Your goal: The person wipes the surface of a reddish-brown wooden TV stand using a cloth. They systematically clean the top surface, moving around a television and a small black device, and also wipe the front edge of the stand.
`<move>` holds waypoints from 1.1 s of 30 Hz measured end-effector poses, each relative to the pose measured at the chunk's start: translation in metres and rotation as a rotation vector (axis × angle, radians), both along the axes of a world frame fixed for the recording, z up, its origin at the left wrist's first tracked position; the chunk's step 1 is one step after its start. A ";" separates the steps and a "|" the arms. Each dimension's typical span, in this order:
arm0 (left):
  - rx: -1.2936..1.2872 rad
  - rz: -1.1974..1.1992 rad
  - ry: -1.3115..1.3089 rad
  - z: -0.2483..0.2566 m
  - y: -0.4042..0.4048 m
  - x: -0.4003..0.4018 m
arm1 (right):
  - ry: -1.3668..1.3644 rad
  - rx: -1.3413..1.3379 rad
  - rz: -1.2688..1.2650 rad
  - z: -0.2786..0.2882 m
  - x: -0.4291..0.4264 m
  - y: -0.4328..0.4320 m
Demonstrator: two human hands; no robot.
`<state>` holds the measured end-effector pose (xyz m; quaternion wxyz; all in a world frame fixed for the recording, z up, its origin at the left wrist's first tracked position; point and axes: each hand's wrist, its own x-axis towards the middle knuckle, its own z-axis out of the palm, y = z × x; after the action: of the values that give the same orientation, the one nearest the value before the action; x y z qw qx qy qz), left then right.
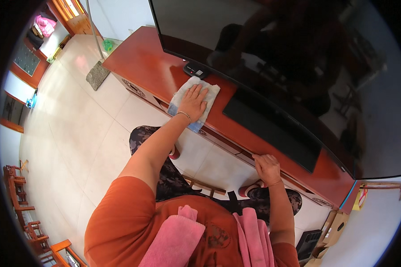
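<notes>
My left hand (193, 103) lies flat, fingers spread a little, on a white and blue cloth (213, 95). It presses the cloth onto the glossy red-brown top of a TV cabinet (137, 50), and the cloth's blue end hangs over the front edge. A small black box (194, 70) with a red light sits just beyond the cloth. My right hand (266, 168) has its fingers curled at the cabinet's front edge, farther right. A large dark television (280, 60) rises behind both hands. Between them, a black panel (274, 128) lies on the cabinet top.
A mop (98, 75) stands on the tiled floor by the cabinet's left end. Pink towels (177, 237) hang down over my chest. Part of a wooden stool (204, 185) shows between my legs. Cardboard boxes (334, 227) stand at right; wooden chairs (16, 190) at far left.
</notes>
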<state>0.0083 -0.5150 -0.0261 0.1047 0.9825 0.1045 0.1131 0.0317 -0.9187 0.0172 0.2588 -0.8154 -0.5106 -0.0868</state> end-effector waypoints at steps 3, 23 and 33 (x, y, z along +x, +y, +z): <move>0.014 0.053 -0.026 -0.005 0.011 -0.015 | 0.003 -0.008 -0.035 -0.003 -0.006 -0.010; 0.055 0.025 -0.118 -0.011 -0.047 -0.046 | 0.072 0.055 -0.208 0.008 -0.012 -0.040; -0.059 -0.126 -0.178 -0.010 -0.118 -0.052 | 0.081 0.098 -0.198 0.015 -0.013 -0.046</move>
<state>-0.0434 -0.6326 -0.0365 0.1496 0.9697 0.0363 0.1897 0.0185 -0.9650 0.0318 0.3089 -0.8510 -0.4119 -0.1040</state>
